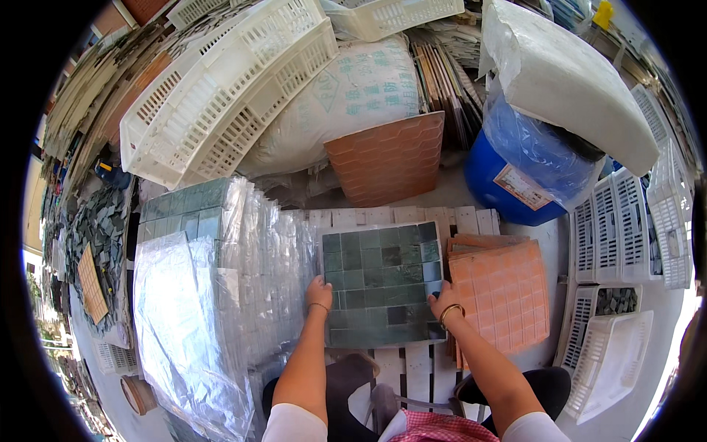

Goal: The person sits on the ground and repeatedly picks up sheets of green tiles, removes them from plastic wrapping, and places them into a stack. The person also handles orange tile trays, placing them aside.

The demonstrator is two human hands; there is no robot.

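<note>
In front of me is a square sheet of dark green mosaic tiles [375, 258] with a pale edge, level above a white slatted pallet [416, 372]. My left hand [319, 292] is closed on its left edge. My right hand [445, 298], with a bracelet at the wrist, is closed on the right edge, its fingertips by a bluish, shinier tile. To the left stand many upright tile sheets in clear plastic wrap [272, 272]. Close to my right hand lies a stack of orange-brown grid panels [508, 295].
A brown patterned panel [387, 158] leans beyond the pallet, against a stuffed white sack [353, 88]. At the back right, a blue barrel [490, 177] bears a white foam block [567, 81]. White crates [243, 81] stand at back left, others [611, 228] at right. Loose tile pieces [92, 221] lie far left.
</note>
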